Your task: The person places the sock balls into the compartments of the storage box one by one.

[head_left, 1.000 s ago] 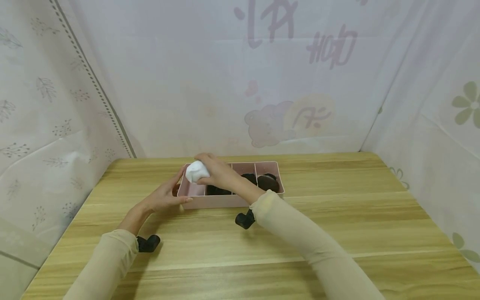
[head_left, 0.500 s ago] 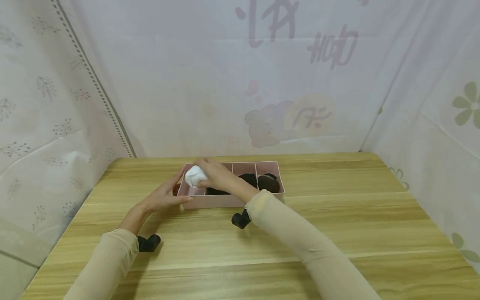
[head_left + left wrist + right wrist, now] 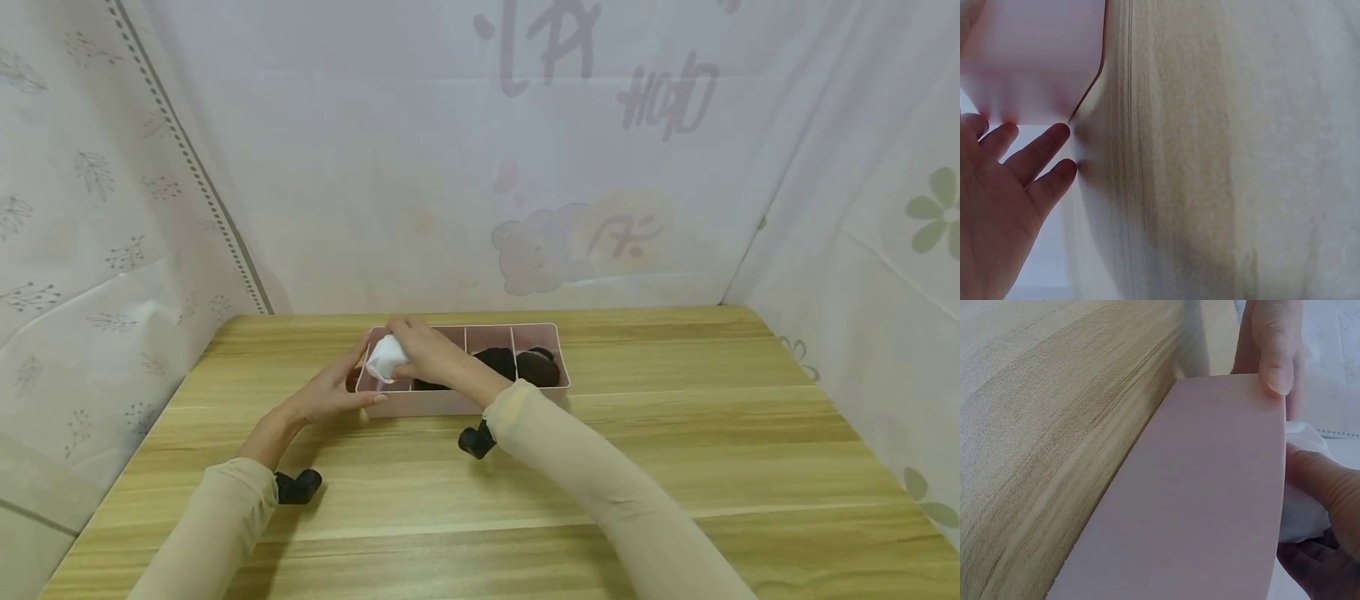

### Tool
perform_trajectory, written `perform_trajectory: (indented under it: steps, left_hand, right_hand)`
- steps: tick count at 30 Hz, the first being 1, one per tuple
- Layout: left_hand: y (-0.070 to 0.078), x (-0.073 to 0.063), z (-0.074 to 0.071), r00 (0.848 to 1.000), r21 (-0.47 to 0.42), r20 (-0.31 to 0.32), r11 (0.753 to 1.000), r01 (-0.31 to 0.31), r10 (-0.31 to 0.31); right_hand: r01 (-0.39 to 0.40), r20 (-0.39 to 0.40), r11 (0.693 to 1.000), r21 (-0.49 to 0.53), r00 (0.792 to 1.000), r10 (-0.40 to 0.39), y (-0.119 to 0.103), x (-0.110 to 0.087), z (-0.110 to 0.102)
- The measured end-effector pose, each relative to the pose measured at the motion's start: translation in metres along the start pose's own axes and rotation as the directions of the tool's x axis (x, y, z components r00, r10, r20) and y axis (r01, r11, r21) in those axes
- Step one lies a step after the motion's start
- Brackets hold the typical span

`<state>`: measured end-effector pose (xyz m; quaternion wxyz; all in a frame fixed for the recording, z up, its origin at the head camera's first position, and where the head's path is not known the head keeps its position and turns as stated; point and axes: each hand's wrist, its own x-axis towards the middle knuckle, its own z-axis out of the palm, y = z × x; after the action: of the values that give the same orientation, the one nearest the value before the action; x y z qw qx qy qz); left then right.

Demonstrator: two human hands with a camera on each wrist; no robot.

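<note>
A pink divided storage box (image 3: 427, 405) stands on the table with dark, soft-looking bundles in its compartments. My right hand (image 3: 435, 354) grips a balled-up white cloth (image 3: 386, 358) over the leftmost compartment; whether it is a sock or another cloth I cannot tell. In the right wrist view the white cloth (image 3: 1302, 515) shows between thumb and fingers, just behind the box's front wall (image 3: 1197, 487). My left hand (image 3: 333, 393) holds the box's left end, thumb at the front corner. Its fingertips touch the end wall (image 3: 1029, 94) in the left wrist view.
A dark brown bundle (image 3: 537, 367) fills the rightmost compartment, and a black one (image 3: 495, 362) lies beside it. The wooden tabletop (image 3: 420, 517) extends around the box. Patterned white curtains (image 3: 375, 167) stand behind and at both sides. Each wrist carries a black camera mount (image 3: 297, 487).
My right hand has moved slightly left and down with the white cloth, lower into the leftmost compartment. The left hand and the box have stayed in place.
</note>
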<state>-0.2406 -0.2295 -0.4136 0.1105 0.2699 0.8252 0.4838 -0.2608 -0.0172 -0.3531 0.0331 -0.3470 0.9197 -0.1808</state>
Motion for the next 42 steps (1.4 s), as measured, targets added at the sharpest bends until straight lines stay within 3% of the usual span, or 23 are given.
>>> perform_trajectory:
  steps: [8,24,32,42]
  left_hand:
    - [0.0,0.0,0.001,1.0,-0.074,0.014,0.997,0.01,-0.009]
    - [0.0,-0.001,0.002,1.0,-0.067,0.008,0.998,0.0,0.0]
    - [0.001,0.0,0.002,1.0,-0.076,0.008,0.997,0.0,0.001]
    - [-0.001,0.0,0.002,1.0,-0.09,0.01,0.996,-0.018,0.019]
  right_hand:
    - [0.023,0.045,0.996,-0.082,0.999,-0.02,-0.005,0.002,0.0]
    - [0.076,0.086,0.979,-0.189,0.994,-0.061,-0.009,0.007,0.009]
    - [0.076,0.179,0.937,-0.342,0.984,-0.015,-0.013,0.012,0.013]
    - [0.124,0.187,0.9,-0.418,0.981,-0.049,-0.012,0.013,0.016]
